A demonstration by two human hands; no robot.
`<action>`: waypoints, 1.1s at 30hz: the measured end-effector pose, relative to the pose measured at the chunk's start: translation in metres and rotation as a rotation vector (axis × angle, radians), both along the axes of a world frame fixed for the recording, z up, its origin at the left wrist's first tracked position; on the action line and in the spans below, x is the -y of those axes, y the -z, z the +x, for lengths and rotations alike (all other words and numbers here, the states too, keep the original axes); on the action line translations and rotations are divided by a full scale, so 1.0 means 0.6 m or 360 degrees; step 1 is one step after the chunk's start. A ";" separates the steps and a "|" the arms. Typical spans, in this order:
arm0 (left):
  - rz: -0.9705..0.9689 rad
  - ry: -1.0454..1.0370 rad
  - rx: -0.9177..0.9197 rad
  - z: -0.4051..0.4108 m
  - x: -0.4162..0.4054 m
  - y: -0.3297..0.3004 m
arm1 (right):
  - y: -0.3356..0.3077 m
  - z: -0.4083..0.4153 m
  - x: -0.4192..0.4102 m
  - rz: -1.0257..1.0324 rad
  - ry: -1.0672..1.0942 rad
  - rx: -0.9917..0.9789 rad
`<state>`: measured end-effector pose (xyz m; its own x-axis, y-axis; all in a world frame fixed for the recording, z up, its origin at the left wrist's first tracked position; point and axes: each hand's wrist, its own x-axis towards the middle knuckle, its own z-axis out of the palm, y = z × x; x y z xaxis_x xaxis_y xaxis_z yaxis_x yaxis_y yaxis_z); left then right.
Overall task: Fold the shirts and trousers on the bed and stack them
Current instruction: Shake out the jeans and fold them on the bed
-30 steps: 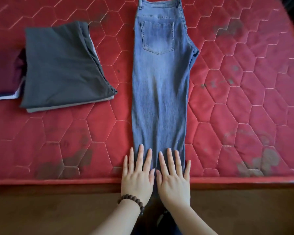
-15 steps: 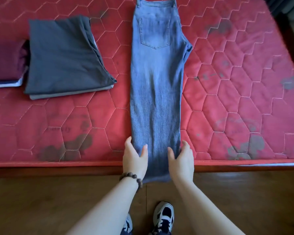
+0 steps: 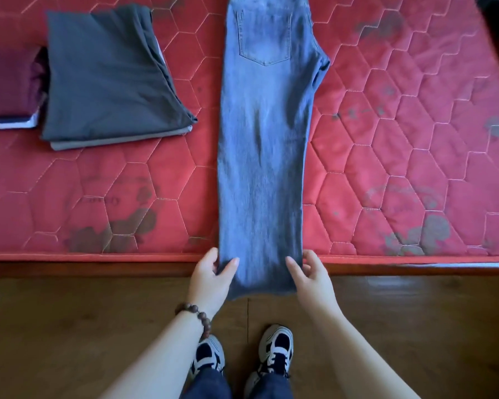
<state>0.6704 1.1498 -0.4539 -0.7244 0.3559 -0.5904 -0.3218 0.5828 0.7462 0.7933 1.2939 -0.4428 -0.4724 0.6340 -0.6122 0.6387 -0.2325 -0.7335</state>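
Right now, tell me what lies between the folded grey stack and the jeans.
Nothing lies there: the head view shows only a bare strip of red quilted mattress between the grey stack and the jeans.

— Where do the jeans (image 3: 261, 156) lie?
— Lengthwise down the middle of the mattress (image 3: 401, 145), waistband at the far side, back pocket up, hems hanging over the near edge above the floor (image 3: 69, 335).
— And the hands?
— The left hand (image 3: 212, 276) pinches the left side of the leg ends, the right hand (image 3: 308, 276) the right side, both just before the mattress edge.
— What is to the left?
— A folded stack of trousers (image 3: 104, 79), well apart from the jeans, and farther left a second folded pile (image 3: 7, 87), touching it.
— Below?
— Two sneakers (image 3: 274, 352) on the floor, between the forearms; a bead bracelet (image 3: 198, 315) sits on the left wrist.
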 end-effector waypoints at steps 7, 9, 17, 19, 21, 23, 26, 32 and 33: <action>-0.0154 0.0252 0.0248 0.038 0.048 0.006 | -0.008 0.048 0.032 -0.0398 -0.0228 0.0191; -0.0058 0.0267 0.0255 0.048 0.054 -0.003 | -0.010 0.059 0.042 -0.0499 -0.0098 0.0145; -0.0185 0.0925 -0.0489 0.116 0.056 -0.050 | -0.032 0.081 0.088 -0.0744 0.0153 0.0112; -0.0248 0.1001 -0.0500 0.127 0.055 -0.058 | -0.044 0.078 0.099 -0.0736 0.0182 0.0102; -0.0187 0.0781 -0.0349 0.129 0.052 -0.065 | -0.052 0.077 0.101 -0.0349 0.0124 0.0200; -0.0058 0.0384 -0.0179 0.125 0.051 -0.070 | -0.069 0.078 0.091 0.0032 0.0137 0.0248; -0.0044 0.0040 -0.0223 0.118 0.053 -0.068 | -0.106 0.073 0.044 0.0073 0.0272 0.0024; -0.0209 -0.0157 -0.0223 0.108 0.054 -0.050 | -0.181 0.058 -0.154 0.0682 0.0129 -0.0021; -0.0251 -0.0160 -0.0252 0.106 0.051 -0.047 | -0.191 0.054 -0.187 0.0825 0.0121 0.0027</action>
